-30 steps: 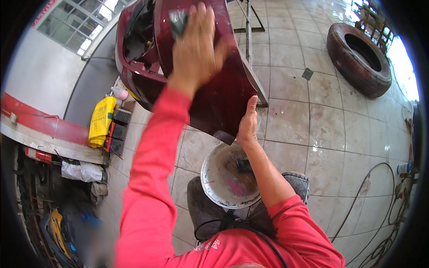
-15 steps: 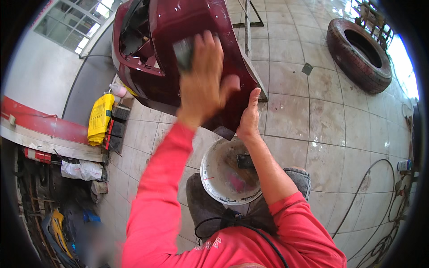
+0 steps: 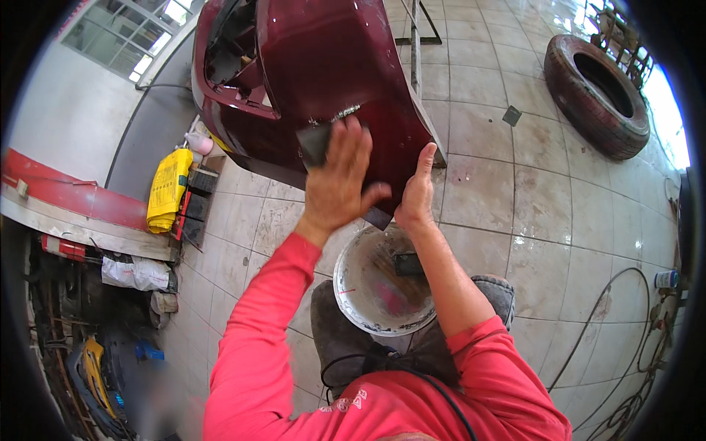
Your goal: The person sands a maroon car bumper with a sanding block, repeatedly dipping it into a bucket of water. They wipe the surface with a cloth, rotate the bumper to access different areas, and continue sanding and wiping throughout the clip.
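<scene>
A glossy dark red car bumper [image 3: 323, 59] stands in front of me, with a large opening on its left side. My left hand [image 3: 340, 180] holds a dark grey sheet of sandpaper [image 3: 314, 145] against the bumper's face, fingers stretched flat and thumb out to the side. White wet suds lie on the paint just beyond the fingertips. At the bumper's near right edge, my right hand [image 3: 418, 192] grips the panel, its thumb along the edge and its other fingers mostly hidden. Below both hands, between my knees, sits a round white bucket [image 3: 346, 298] with a dark block [image 3: 408, 264] in it.
A metal stand [image 3: 416, 51] shows behind the bumper. On the tiled floor at right are a tyre [image 3: 562, 88], a small dark square piece [image 3: 512, 115] and a looped black hose [image 3: 592, 312]. A yellow folded bag [image 3: 168, 191] and a pink bottle [image 3: 198, 143] are at left.
My left hand has slid with the sandpaper toward me, down the bumper's face, uncovering a streak of suds. My right hand keeps its grip on the edge.
</scene>
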